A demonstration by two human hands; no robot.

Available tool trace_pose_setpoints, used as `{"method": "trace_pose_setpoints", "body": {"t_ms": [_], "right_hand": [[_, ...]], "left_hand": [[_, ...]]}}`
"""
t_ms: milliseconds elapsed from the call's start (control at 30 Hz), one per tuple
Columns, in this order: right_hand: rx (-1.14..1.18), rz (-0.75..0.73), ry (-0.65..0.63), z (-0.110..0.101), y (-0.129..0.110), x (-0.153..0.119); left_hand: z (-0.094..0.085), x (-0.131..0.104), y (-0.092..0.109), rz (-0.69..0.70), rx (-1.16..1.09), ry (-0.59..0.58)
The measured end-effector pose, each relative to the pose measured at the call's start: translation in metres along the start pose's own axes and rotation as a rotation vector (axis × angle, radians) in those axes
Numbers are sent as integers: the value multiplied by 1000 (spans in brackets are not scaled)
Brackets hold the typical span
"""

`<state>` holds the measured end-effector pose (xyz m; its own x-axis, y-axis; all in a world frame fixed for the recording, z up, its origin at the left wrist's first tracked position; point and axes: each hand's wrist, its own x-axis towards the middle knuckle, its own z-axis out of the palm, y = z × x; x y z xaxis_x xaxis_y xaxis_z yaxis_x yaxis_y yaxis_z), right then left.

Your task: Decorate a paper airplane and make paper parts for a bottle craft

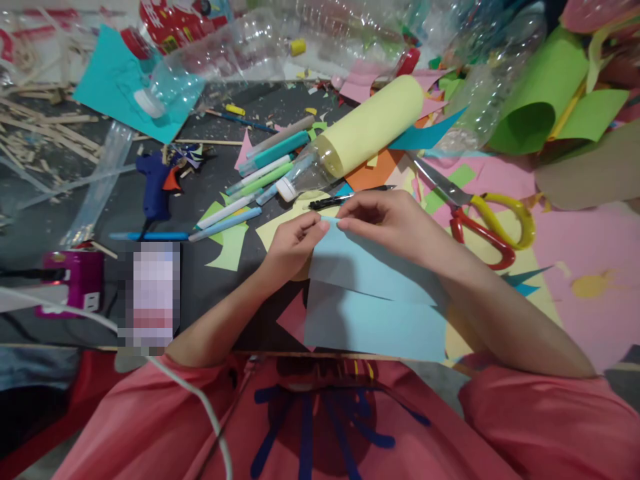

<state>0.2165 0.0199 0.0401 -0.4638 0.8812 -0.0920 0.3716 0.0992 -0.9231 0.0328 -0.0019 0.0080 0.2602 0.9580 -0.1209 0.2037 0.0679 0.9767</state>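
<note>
Fingers (324, 227) of the left hand (296, 245) are curled inward, with thumb and forefinger pressed together on the left end of a narrow light-blue paper edge (330, 219). Its right end is pinched by the thumb and forefinger of the right hand (387, 217), whose other fingers are loosely bent. The edge is thus held between the two sets of fingertips, which are set close together but apart. Whether it belongs to the upper light-blue sheet (370, 270) or is a separate strip cannot be told. That sheet is spread just below the fingers on the worktop (215, 283), partly shaded, and a lower light-blue sheet (380, 328) is placed nearer the body. Beyond the fingers, a black pen (327, 201) and a yellow-wrapped bottle (377, 127) are laid; scissors (463, 199) are placed to the right.
</note>
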Motion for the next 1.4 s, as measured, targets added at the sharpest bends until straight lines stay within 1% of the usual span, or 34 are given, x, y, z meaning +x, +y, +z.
{"method": "trace_pose_setpoints", "body": {"t_ms": [167, 600, 767, 867, 1033, 1400], "right_hand": [[-3, 30, -7, 1, 0, -1], [6, 46, -18, 1, -2, -1], [-13, 54, -21, 2, -2, -2], [-18, 41, -36, 5, 1, -1], [13, 9, -37, 10, 5, 2], [4, 18, -15, 10, -1, 2]], "left_hand": [[1, 0, 0, 15, 14, -6], [1, 0, 0, 14, 43, -17], [1, -1, 0, 42, 39, -31], [0, -1, 0, 22, 54, -51], [-1, 0, -2, -13, 86, -52], [1, -3, -4, -22, 127, -102]]}}
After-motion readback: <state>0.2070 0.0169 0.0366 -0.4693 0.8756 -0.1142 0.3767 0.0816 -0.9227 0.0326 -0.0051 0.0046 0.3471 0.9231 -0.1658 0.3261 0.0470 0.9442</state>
